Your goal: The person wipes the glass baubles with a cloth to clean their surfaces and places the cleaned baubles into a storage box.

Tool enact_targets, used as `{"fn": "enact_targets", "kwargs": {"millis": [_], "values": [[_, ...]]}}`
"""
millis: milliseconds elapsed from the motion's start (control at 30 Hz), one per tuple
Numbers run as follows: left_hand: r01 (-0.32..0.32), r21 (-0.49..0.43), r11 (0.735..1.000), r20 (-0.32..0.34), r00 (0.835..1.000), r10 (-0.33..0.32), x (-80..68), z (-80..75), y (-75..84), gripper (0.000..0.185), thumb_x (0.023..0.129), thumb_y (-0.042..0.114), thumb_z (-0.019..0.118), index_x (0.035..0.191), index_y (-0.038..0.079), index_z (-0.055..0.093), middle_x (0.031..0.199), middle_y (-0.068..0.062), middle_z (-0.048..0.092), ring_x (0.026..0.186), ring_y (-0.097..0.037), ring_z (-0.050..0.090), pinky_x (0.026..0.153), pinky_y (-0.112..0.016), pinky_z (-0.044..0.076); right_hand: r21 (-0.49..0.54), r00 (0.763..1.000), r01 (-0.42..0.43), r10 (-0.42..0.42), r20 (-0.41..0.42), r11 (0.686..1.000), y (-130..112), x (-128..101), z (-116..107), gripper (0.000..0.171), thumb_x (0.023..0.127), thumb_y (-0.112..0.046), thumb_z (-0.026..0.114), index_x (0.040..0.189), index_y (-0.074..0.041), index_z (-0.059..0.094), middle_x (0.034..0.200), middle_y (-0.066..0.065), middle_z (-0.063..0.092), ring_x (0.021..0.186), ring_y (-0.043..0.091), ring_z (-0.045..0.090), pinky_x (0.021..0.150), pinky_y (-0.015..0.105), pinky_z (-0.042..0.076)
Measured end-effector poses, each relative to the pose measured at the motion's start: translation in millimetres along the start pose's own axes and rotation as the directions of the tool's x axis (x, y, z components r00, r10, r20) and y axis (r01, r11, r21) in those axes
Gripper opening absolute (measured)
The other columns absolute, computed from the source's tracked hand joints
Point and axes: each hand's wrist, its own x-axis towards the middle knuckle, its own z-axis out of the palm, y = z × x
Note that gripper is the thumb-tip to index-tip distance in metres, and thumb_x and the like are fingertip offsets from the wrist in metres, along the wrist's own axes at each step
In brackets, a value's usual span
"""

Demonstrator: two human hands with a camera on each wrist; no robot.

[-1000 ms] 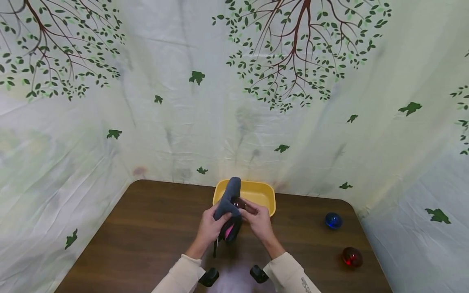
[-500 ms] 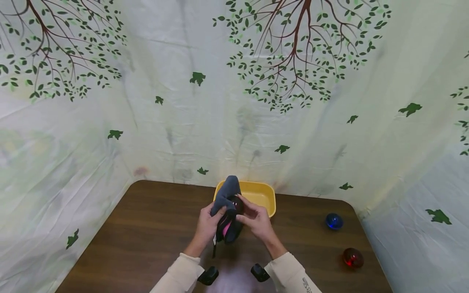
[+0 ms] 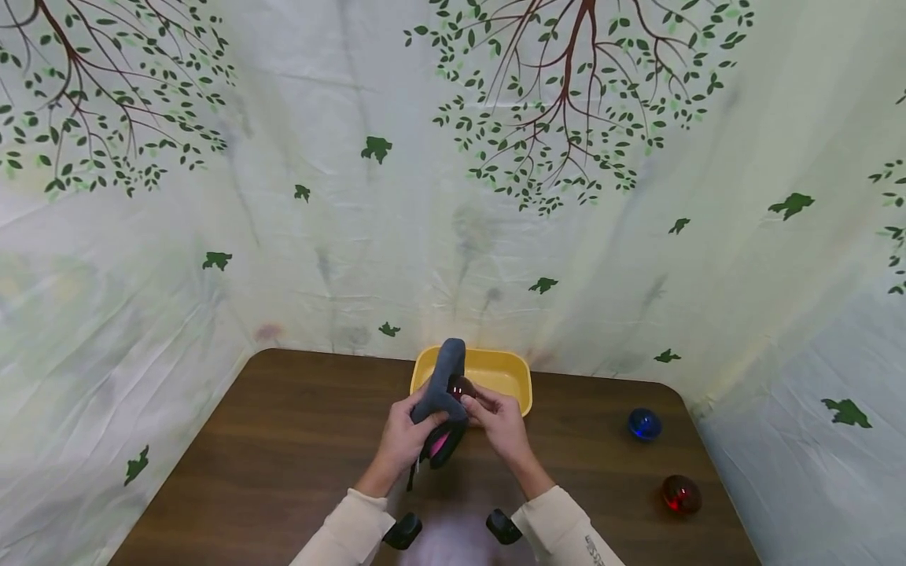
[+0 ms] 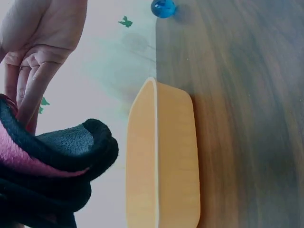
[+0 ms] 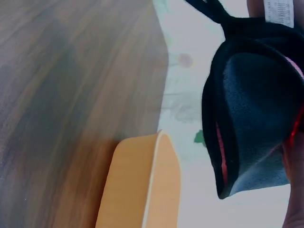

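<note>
My left hand (image 3: pixel 402 434) grips a soft blue-grey fabric item (image 3: pixel 447 368) with black edging and a pink inside, its thumb lying over the near part. A thin strap and a white barcode tag (image 5: pixel 279 12) are on it; its exact kind is unclear. Pinched in my right hand (image 3: pixel 502 423) is a shiny dark red ball (image 3: pixel 463 388), held against the fabric's right side, partly covered by fingers and cloth. The left wrist view shows the right hand (image 4: pixel 40 33) reaching to the fabric's folded edge (image 4: pixel 71 142). How far the ball sits inside the fabric is hidden.
A yellow plastic tray (image 3: pixel 522 385) stands at the table's back edge, just behind the hands. On the right side of the brown table (image 3: pixel 297 456) lie a blue glass ball (image 3: pixel 645 424) and a red glass ball (image 3: pixel 682 495). A printed cloth (image 3: pixel 453 236) hangs behind and around.
The fabric item leaned left half a second ago and now stands more upright again. My right thumb has shifted up onto the ball, and less of the ball shows. The other balls and tray stay put.
</note>
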Motion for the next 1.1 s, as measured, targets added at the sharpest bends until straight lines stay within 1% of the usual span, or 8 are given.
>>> {"fn": "enact_targets", "kwargs": {"millis": [133,300,400,567,700,867,967,1100], "values": [[0.003,0.031,1.000,-0.011,1.000,-0.003,-0.7,0.0,1.0,0.048,0.087,0.002,0.068,0.133,-0.003,0.055,0.126,-0.023,0.060,0.110,-0.035,0.061,0.094,-0.042,0.050,-0.031,0.998,0.053,-0.052,0.031,0.998,0.7,-0.9,-2.1,0.044,0.090,-0.008,0.067,0.129,0.007,0.055,0.119,0.028,0.061,0.101,0.023,0.067,0.081,0.031,0.055],[0.035,-0.020,0.999,-0.058,0.998,-0.036,1.1,2.4,4.0,0.030,0.091,0.006,0.065,0.117,-0.008,0.063,0.107,-0.024,0.067,0.091,-0.019,0.067,0.084,-0.030,0.054,-0.055,0.976,0.199,-0.193,0.098,0.978,3.1,1.0,-5.2,0.054,0.082,0.007,0.071,0.132,0.009,0.051,0.130,0.028,0.053,0.117,0.032,0.056,0.092,0.035,0.049],[0.054,-0.046,0.997,-0.081,0.995,-0.058,2.6,3.1,4.4,0.028,0.094,0.010,0.062,0.115,-0.009,0.063,0.104,-0.024,0.068,0.086,-0.010,0.066,0.080,-0.024,0.054,-0.048,0.964,0.242,-0.234,0.129,0.969,0.3,1.4,-4.2,0.057,0.078,0.012,0.072,0.132,0.010,0.051,0.133,0.027,0.051,0.121,0.027,0.053,0.095,0.034,0.047],[0.058,-0.011,0.998,-0.061,0.996,-0.059,1.8,2.2,1.8,0.025,0.094,0.008,0.062,0.112,-0.009,0.064,0.101,-0.023,0.068,0.084,-0.009,0.065,0.079,-0.024,0.053,0.005,0.982,0.165,-0.164,0.094,0.986,4.1,-0.6,-3.7,0.056,0.078,0.009,0.073,0.131,0.010,0.052,0.131,0.027,0.053,0.115,0.022,0.057,0.092,0.034,0.049],[0.033,0.004,0.999,-0.013,0.999,-0.033,-1.6,2.1,2.8,0.026,0.091,0.005,0.064,0.114,-0.006,0.064,0.103,-0.023,0.068,0.090,-0.020,0.067,0.084,-0.031,0.055,0.029,0.997,0.061,-0.062,0.048,0.998,7.9,-0.5,-4.6,0.050,0.084,0.001,0.070,0.131,0.007,0.054,0.127,0.026,0.057,0.109,0.020,0.062,0.087,0.030,0.052],[0.008,0.006,1.000,0.016,1.000,-0.008,-2.4,0.5,2.3,0.040,0.089,0.003,0.067,0.127,-0.005,0.059,0.117,-0.025,0.064,0.103,-0.035,0.064,0.090,-0.042,0.052,0.025,0.999,-0.053,0.053,0.011,0.998,2.3,0.8,-1.3,0.044,0.092,-0.013,0.065,0.129,0.008,0.055,0.118,0.027,0.061,0.098,0.024,0.068,0.080,0.036,0.056],[-0.001,0.014,1.000,-0.002,1.000,0.001,-2.3,0.2,1.1,0.046,0.088,0.002,0.068,0.131,-0.004,0.056,0.124,-0.024,0.060,0.110,-0.038,0.061,0.094,-0.044,0.049,0.024,0.998,-0.066,0.065,0.018,0.998,1.7,0.9,0.4,0.044,0.093,-0.015,0.063,0.129,0.009,0.055,0.117,0.028,0.061,0.097,0.023,0.068,0.080,0.036,0.056],[0.026,0.014,1.000,-0.047,0.999,-0.025,-3.3,1.8,0.1,0.039,0.090,0.006,0.067,0.126,-0.004,0.060,0.120,-0.023,0.063,0.105,-0.032,0.064,0.092,-0.040,0.051,0.050,0.998,0.022,-0.025,0.065,0.999,4.8,-0.2,0.1,0.046,0.090,0.000,0.064,0.133,0.010,0.051,0.127,0.029,0.055,0.109,0.022,0.062,0.088,0.031,0.052]]}}
